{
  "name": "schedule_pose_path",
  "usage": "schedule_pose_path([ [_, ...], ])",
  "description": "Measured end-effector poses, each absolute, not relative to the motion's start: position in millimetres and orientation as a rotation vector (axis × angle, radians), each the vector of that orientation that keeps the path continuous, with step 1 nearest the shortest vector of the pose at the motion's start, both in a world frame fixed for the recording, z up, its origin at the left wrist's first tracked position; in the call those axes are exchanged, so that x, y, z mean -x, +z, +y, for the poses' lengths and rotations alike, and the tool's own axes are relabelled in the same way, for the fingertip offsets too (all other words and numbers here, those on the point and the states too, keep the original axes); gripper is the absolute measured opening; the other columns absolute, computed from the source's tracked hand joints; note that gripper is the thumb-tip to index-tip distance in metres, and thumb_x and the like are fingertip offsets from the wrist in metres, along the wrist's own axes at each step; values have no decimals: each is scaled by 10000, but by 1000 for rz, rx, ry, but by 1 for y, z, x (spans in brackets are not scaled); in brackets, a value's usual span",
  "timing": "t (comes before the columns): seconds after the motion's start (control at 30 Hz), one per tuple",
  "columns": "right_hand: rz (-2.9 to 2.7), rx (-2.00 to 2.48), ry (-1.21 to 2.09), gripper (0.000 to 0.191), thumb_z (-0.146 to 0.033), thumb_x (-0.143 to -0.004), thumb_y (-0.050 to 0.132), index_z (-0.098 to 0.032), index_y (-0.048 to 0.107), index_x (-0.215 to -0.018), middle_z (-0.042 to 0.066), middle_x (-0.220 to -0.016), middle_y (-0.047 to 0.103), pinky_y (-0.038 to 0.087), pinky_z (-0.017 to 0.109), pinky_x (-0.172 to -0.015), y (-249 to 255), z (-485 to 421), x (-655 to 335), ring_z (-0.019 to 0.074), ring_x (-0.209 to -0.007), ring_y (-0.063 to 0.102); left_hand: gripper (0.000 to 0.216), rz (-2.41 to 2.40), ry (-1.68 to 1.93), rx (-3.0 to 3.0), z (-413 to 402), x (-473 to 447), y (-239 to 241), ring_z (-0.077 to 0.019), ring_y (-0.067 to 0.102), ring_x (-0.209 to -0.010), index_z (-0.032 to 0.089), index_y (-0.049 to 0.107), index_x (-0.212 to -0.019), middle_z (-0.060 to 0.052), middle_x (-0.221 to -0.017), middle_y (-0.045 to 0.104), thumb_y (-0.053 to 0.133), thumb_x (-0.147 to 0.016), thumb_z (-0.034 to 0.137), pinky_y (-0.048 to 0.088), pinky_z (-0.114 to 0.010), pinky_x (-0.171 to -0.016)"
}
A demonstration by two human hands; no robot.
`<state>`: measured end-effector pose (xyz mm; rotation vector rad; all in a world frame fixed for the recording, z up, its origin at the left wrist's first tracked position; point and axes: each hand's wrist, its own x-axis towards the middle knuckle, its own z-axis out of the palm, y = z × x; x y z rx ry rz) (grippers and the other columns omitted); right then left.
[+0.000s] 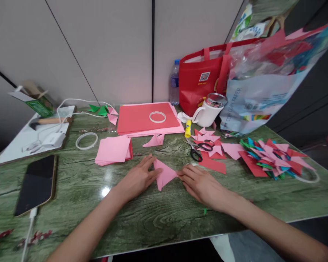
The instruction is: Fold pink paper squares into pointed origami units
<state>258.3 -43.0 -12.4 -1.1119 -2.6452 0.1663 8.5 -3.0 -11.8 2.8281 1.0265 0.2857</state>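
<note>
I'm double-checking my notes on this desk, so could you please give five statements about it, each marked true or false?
1. The left hand and right hand both touch the folded pink paper. True.
2. The scissors lie left of that paper. False: they lie to its right.
3. A white cable is plugged into the phone. True.
4. The bottle cap is red. False: it is blue.
5. The white mug stands in front of the red bag. True.

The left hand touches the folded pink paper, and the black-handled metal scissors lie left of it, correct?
Not quite: the head view shows the black-handled metal scissors to the right of the folded pink paper; the left hand does touch it.
</note>
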Motion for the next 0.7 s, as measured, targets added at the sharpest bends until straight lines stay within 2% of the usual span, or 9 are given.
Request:
schedule_pose_path([
  [0.1, -2420, 1221, 412, 153, -145, -857, 457, -152, 606, -893, 87, -897, 620, 488, 333, -732, -11, -29, -248, 194, -844, 574, 294, 987, 402, -2832, -3, -5, -18, -274, 372, -1272, 241, 577, -1149, -105, -1328, 445, 424, -900, 265, 400, -467, -987],
  [0.2, -2160, 1355, 657, 121, -156, -815, 523, -154, 584, -920, 64, -849, 634, 482, 274, -643, -12, -11, -232, 159, -725, 598, 314, 976, 486, -2787, -3, -3, -21, -274, 382, -1265, 237, 541, -1188, -114, -1353, 417, 438, -892, 253, 407, -466, -983],
  [0.33, -2068, 1470, 920, 183, -214, -782, 573, -179, 587, -961, 15, -752, 664, 431, 235, -563, -12, 4, -209, 141, -625, 608, 480, 995, 542, -2636, -5, -4, -23, -253, 412, -1247, 253, 336, -1349, -130, -1397, 357, 454, -885, 241, 424, -425, -973],
  [0.47, -2080, 1656, 871, 179, -241, -722, 635, -198, 618, -895, -1, -727, 667, 375, 239, -567, -9, 4, -195, 153, -647, 604, 674, 1013, 543, -2491, -5, -5, -24, -222, 363, -1282, 299, 97, -1416, -99, -1443, 291, 490, -870, 245, 374, -404, -1018],
  [0.63, -2101, 1713, 739, 226, -303, -692, 674, -180, 612, -870, 52, -904, 624, 373, 263, -621, -8, -2, -195, 173, -735, 584, 787, 1064, 580, -2454, -3, -5, -27, -230, 273, -1328, 326, 36, -1418, -93, -1449, 281, 557, -831, 268, 292, -432, -1067],
  [0.7, -2103, 1673, 745, 208, -286, -684, 684, -180, 601, -843, 47, -900, 619, 373, 263, -617, -10, -3, -197, 166, -719, 570, 838, 1098, 594, -2442, -2, -4, -30, -255, 250, -1335, 332, 34, -1417, -103, -1449, 284, 599, -800, 284, 282, -466, -1062],
])
